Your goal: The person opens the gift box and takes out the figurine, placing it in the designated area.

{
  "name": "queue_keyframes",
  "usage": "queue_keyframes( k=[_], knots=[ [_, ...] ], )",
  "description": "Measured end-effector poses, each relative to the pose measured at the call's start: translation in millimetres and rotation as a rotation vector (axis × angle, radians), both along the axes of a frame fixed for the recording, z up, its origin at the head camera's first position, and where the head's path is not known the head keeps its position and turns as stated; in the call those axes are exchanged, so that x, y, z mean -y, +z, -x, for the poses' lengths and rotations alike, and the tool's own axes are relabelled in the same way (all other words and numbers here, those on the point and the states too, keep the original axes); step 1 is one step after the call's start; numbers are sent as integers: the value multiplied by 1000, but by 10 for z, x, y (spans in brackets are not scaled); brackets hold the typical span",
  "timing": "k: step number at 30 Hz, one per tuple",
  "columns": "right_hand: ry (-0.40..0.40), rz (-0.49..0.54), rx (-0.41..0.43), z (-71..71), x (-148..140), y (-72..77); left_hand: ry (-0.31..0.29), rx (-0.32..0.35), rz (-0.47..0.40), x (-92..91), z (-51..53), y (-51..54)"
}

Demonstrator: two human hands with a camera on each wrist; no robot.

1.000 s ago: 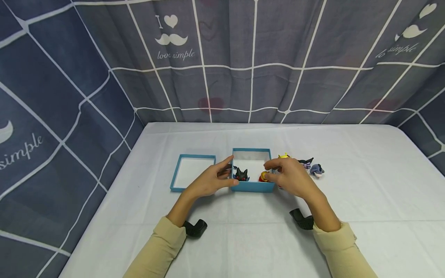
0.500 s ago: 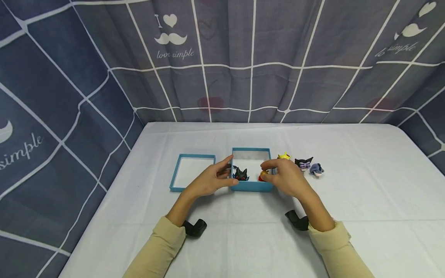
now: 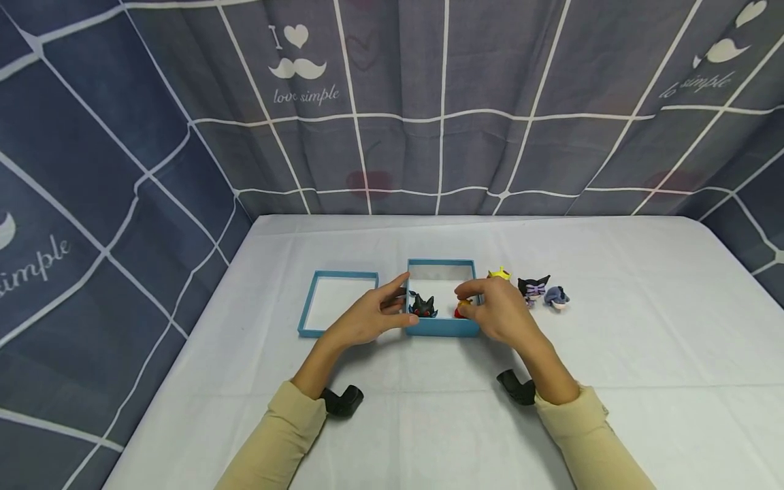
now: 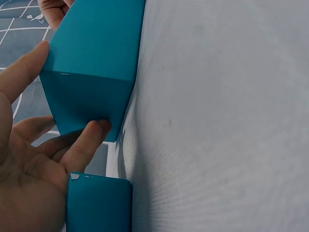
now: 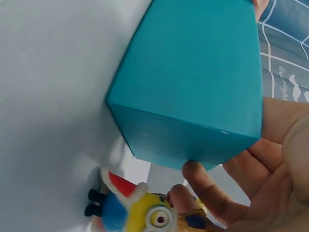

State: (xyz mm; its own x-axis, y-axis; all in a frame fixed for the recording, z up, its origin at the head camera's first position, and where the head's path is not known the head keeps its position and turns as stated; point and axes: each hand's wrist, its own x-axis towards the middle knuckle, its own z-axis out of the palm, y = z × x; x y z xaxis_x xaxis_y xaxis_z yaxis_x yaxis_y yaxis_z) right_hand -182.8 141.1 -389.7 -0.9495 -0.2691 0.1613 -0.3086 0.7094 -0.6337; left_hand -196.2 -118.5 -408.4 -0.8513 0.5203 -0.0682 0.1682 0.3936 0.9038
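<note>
A blue box (image 3: 442,328) with a white inside stands uncovered mid-table. My left hand (image 3: 370,316) rests against its left end. In the left wrist view, the thumb meets the upper edge and other fingers press the end wall. A black horned figurine (image 3: 422,306) with red eyes sits at the left inside the box. My right hand (image 3: 499,309) reaches over the right wall and pinches a small red and yellow figurine (image 3: 461,311), mostly hidden by the fingers. In the right wrist view, a goggled yellow figurine (image 5: 152,215) with a red and white hat is close below that hand.
The blue-rimmed lid (image 3: 311,303) lies left of the box. To the right are a yellow figurine (image 3: 501,273), a black one with a purple bow (image 3: 534,288) and a blue-grey one (image 3: 556,298). A dark patterned curtain (image 3: 398,156) hangs behind the white-covered table (image 3: 429,422).
My right hand has moved slightly left and further over the box with the red and yellow figurine, uncovering more of the black one with the bow. My left hand stays at the box.
</note>
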Motion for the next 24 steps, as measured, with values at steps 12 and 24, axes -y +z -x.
queue_keyframes(
  k=[12,24],
  knots=[
    [-38,43,-102,18,22,-66,-8,20,-19,-17,10,18],
    [-98,49,-181,13,111,-113,-3,15,-9,4,6,5]
  ],
)
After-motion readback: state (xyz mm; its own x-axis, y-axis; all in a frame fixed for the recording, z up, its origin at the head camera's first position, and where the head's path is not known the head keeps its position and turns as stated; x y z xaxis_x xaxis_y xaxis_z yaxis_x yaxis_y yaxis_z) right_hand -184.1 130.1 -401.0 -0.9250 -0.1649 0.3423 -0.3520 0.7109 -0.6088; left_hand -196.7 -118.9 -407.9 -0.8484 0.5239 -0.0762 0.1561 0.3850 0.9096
